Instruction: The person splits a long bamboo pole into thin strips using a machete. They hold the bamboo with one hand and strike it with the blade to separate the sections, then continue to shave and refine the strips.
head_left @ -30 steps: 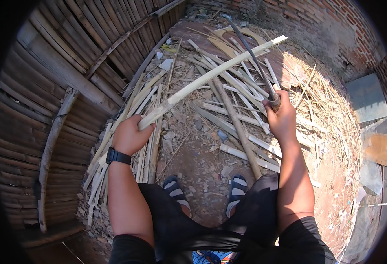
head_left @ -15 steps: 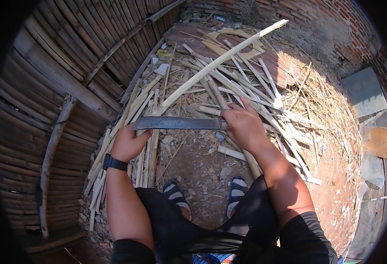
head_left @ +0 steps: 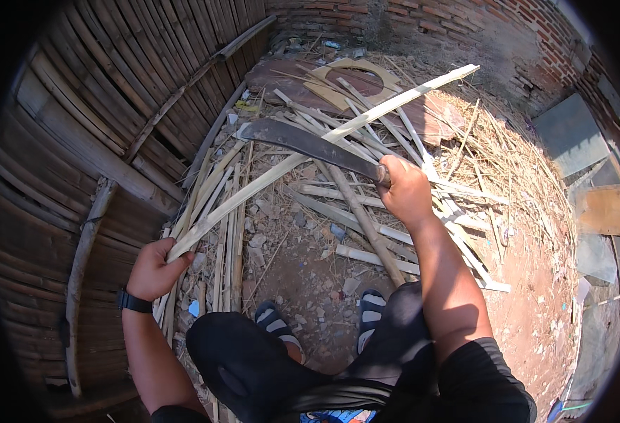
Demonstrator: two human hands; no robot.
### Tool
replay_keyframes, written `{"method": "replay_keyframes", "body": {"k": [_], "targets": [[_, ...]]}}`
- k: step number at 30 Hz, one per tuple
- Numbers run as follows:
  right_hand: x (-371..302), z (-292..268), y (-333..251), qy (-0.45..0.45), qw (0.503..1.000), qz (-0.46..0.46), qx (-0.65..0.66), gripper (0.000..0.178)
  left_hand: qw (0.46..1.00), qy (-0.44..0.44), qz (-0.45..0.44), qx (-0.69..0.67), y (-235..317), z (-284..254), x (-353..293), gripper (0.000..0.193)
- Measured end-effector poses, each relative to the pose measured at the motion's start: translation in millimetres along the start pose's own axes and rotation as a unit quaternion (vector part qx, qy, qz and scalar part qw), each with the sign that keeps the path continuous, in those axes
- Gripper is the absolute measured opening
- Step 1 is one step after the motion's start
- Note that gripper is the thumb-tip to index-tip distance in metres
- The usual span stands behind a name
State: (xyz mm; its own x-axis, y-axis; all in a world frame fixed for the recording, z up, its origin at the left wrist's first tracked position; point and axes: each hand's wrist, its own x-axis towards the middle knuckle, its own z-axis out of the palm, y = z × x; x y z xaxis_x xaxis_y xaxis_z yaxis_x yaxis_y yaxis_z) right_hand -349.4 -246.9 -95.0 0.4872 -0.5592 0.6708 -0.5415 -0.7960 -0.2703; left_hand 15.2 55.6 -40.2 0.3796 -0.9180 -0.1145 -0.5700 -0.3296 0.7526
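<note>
My left hand [head_left: 156,266] is closed round the near end of a long, pale bamboo strip [head_left: 250,189], which slants up and away to the right. In my right hand [head_left: 405,189] is the handle of a machete [head_left: 310,144], gripped in a fist. Its dark, broad blade points to the left and crosses over the strip near the strip's middle. Whether the blade touches the strip I cannot tell. Beneath them a round pole [head_left: 366,229] leans from between my legs toward the heap of split bamboo [head_left: 465,240].
A slatted bamboo wall [head_left: 63,162] rises close on my left. More strips [head_left: 229,247] lie along its foot. At the back are a board with a round hole [head_left: 387,70] and a brick wall [head_left: 458,28]. Sheets and panels [head_left: 571,134] lean at the right. My sandalled feet [head_left: 278,324] stand on rubble.
My left hand has moved left and nearer, drawing the strip with it. The machete has moved away from me; its blade now lies across the strip instead of close to my left hand.
</note>
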Motion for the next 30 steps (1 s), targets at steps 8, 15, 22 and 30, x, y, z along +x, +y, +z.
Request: {"method": "replay_keyframes", "body": {"k": [8,15,22,30], "targets": [[-10.1,13.0,46.5,-0.029,0.952,0.300,0.051,0.030,0.988,0.064,-0.116,0.080,-53.2,-33.0,-112.1,0.015],[3.9,2.8,-37.8,-0.034,0.999,-0.005,0.015,0.065,0.985,0.112,-0.093,0.094,-70.8,0.4,-115.4,0.019],[1.6,-5.3,-68.4,-0.029,0.991,-0.133,0.006,0.102,0.987,0.141,-0.073,0.013,-70.9,21.2,-97.5,0.018],[3.0,-4.1,-65.9,0.004,0.988,-0.153,-0.013,0.102,0.987,0.140,-0.077,-0.006,-61.5,24.8,-101.1,0.015]]}}
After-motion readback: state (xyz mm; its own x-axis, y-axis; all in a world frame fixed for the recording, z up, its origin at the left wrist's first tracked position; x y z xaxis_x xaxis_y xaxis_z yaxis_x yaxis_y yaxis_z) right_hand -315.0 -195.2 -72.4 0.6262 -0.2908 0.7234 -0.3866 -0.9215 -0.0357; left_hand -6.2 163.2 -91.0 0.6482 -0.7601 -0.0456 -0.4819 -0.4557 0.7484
